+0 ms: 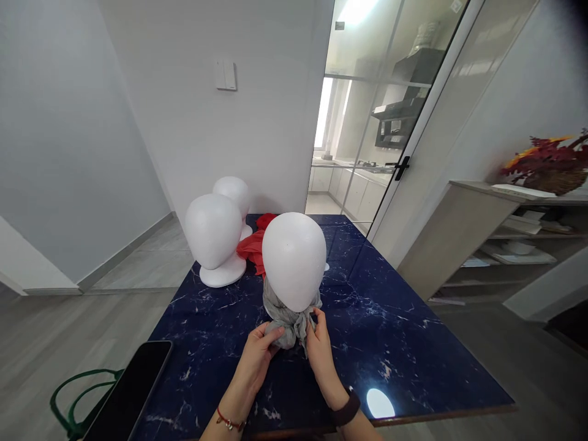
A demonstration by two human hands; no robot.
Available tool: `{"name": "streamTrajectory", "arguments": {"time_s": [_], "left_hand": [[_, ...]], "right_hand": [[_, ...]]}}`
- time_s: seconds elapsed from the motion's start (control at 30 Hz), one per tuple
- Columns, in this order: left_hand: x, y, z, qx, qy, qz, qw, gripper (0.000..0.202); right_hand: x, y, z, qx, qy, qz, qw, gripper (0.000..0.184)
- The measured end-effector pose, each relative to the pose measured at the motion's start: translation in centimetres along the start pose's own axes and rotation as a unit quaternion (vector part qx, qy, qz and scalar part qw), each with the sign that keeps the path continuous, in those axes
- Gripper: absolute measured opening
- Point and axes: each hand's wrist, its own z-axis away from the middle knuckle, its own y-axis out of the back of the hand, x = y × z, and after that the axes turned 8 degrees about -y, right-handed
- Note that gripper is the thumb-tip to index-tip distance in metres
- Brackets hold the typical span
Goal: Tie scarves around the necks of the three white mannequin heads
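Observation:
A white foam mannequin head (294,260) stands upright in front of me, with a grey scarf (287,318) wrapped around its neck and bunched in a knot-like gather at the front. My left hand (263,346) is closed on the scarf's left side, thumb on top. On the right of the gather, my right hand (320,339) pinches the fabric between thumb and fingers. Behind, to the left, a red scarf (252,246) lies crumpled. The neck of the head is hidden by the scarf.
Two more foam heads, a nearer one (214,233) and a farther one (233,193), stand at the table's left. The dark blue marbled table (381,324) meets a wall behind. A black phone (131,389) with a green strap (76,392) is at the near left corner.

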Motion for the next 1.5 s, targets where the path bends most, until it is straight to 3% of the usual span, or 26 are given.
{"name": "streamTrajectory", "arguments": {"time_s": [0.17,0.33,0.43,0.5,0.6,0.67,0.87,1.0,1.1,1.2,1.3,1.4,1.5], "left_hand": [[-0.4,1.8,-0.5,0.024,0.001,-0.081,0.996,0.032],[1.3,3.2,-0.2,-0.085,-0.016,-0.214,0.973,0.032],[2.6,3.2,0.1,-0.092,-0.076,-0.282,0.952,0.024],[3.0,2.9,0.4,-0.086,-0.077,-0.229,0.967,0.018],[2.8,2.1,0.6,-0.078,0.002,-0.111,0.991,0.024],[2.4,1.6,0.8,-0.071,0.027,-0.085,0.993,0.027],[2.1,2.0,0.8,-0.076,-0.011,-0.140,0.987,0.034],[2.5,2.6,0.6,-0.098,-0.007,-0.215,0.972,0.026],[2.6,2.4,0.6,-0.070,-0.034,-0.169,0.983,0.019],[2.3,2.0,0.5,-0.047,0.008,-0.081,0.996,0.018],[1.8,2.0,0.3,-0.020,0.014,-0.060,0.998,0.021],[1.6,2.3,0.1,-0.009,-0.010,-0.096,0.995,0.026],[1.8,2.8,0.0,-0.002,-0.069,-0.205,0.976,0.027]], "right_hand": [[-0.4,0.1,0.2,0.012,-0.013,0.041,0.999,0.034],[-0.6,0.0,0.4,0.003,-0.029,0.058,0.998,0.030],[-0.8,-0.1,0.6,-0.007,-0.019,0.049,0.999,0.029],[-1.0,-0.3,0.7,-0.023,-0.019,0.034,0.999,0.030],[-1.3,-0.4,0.9,-0.035,-0.018,0.033,0.999,0.030],[-1.5,-0.3,0.9,-0.027,-0.009,0.044,0.999,0.029],[-1.9,0.0,1.3,-0.017,0.014,0.061,0.998,0.030],[-2.1,0.0,1.6,0.002,0.047,0.082,0.996,0.030],[-2.1,0.0,1.6,0.003,0.053,0.089,0.995,0.029],[-2.1,0.1,1.6,0.006,0.062,0.102,0.993,0.026],[-2.2,0.3,1.5,0.023,0.084,0.118,0.989,0.023],[-2.3,0.4,1.5,0.041,0.094,0.135,0.986,0.023],[-2.4,0.5,1.6,0.050,0.096,0.137,0.985,0.023]]}}
